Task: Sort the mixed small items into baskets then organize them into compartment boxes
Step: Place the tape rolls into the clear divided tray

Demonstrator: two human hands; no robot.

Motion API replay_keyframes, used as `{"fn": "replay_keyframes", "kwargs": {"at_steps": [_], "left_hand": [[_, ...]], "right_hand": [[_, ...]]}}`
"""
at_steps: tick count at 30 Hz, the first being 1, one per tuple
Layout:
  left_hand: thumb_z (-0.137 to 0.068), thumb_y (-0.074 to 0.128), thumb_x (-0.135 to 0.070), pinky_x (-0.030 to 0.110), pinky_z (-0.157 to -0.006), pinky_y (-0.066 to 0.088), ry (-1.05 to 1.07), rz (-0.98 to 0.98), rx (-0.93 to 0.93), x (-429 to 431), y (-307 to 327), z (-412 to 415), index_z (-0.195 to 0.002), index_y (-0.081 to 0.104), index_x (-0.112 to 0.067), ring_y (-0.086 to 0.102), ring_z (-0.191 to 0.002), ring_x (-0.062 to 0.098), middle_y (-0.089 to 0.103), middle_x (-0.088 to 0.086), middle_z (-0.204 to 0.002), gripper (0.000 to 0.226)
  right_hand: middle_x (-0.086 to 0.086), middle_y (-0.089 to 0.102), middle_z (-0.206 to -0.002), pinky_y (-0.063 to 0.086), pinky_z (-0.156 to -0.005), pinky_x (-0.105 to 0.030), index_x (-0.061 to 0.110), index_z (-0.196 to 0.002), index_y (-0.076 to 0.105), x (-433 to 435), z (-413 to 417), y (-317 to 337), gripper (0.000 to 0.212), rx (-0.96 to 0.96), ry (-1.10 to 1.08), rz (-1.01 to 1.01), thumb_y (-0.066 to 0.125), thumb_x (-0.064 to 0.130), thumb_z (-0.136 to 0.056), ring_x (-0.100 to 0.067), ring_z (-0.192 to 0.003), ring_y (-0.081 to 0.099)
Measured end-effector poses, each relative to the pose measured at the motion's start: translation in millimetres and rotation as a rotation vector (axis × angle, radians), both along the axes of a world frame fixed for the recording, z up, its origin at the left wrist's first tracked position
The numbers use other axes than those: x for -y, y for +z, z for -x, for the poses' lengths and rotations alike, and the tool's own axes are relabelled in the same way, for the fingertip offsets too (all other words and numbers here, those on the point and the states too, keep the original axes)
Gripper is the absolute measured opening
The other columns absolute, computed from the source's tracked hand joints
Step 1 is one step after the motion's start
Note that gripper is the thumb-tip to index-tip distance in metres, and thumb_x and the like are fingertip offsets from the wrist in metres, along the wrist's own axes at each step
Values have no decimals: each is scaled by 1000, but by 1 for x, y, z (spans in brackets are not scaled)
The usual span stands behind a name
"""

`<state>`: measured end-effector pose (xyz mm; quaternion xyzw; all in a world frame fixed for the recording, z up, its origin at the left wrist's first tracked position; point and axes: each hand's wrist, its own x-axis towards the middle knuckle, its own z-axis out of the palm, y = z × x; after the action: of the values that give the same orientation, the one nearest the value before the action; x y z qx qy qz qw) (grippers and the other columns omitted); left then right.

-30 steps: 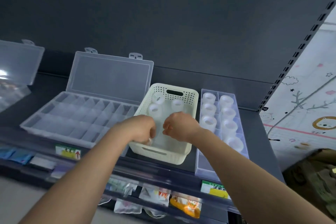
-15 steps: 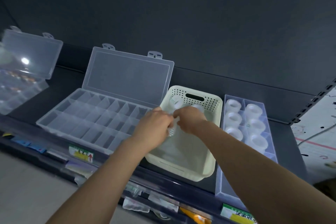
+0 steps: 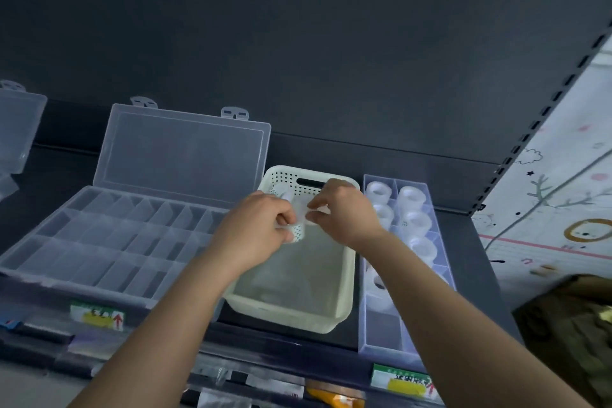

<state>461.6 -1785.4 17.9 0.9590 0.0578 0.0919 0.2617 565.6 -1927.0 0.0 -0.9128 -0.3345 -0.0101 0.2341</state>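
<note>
Over the cream basket I log left hand and right hand both pinching one translucent roll with curled fingertips, open compartment box left, roll-filled tray right.

Dark grey shelf bay. Back panel matt, fills the upper frame. Shelf deck same grey. Slotted upright runs diagonally along the bay's right edge. Front edge of deck: green-and-yellow price label, a second label towards the right. Beyond the upright: pale sheet printed with a cartoon lion. Lower left corner: grey floor. Light dim, bluish.
</note>
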Motion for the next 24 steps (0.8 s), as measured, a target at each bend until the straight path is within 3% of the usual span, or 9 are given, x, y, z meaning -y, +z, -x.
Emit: {"fn": "replay_keyframes", "kwargs": {"at_steps": [6, 10, 16, 24], "left_hand": [[-75, 78, -14, 24, -78, 42, -123, 69, 118, 35, 6, -6, -88, 71, -23, 53, -88, 7, 57, -22, -80, 17], [-76, 78, -17, 23, -80, 42, -213, 71, 145, 64, 1, -8, -89, 70, -22, 53, -89, 6, 57, -21, -84, 15], [-78, 75, -18, 25, -78, 43, -337, 22, 114, 104, -4, -15, -90, 70, -22, 50, -90, 7, 55, -19, -83, 13], [-84, 67, -17, 33, -85, 45, -411, -80, 56, 125, -11, -17, -97, 69, -24, 47, -102, 8, 60, -15, -99, 14]], "right_hand": [[3, 70, -97, 46, -80, -29, 16, -96, 75, 57, 14, 20, 16, 50, -122, -130, 72, 24, -83, -17, -93, 58], [4, 69, -94, 46, -73, -27, 17, -96, 75, 99, 23, 22, 16, 49, -191, -111, 73, 24, -82, -9, -82, 55], [6, 70, -88, 43, -74, -26, 18, -91, 75, 149, 35, 18, 13, 57, -249, -61, 75, 25, -80, -7, -80, 48], [24, 51, -67, 37, -63, -19, 23, -84, 74, 184, 48, 18, 9, 10, -267, 46, 76, 28, -77, 1, -69, 49]]}}
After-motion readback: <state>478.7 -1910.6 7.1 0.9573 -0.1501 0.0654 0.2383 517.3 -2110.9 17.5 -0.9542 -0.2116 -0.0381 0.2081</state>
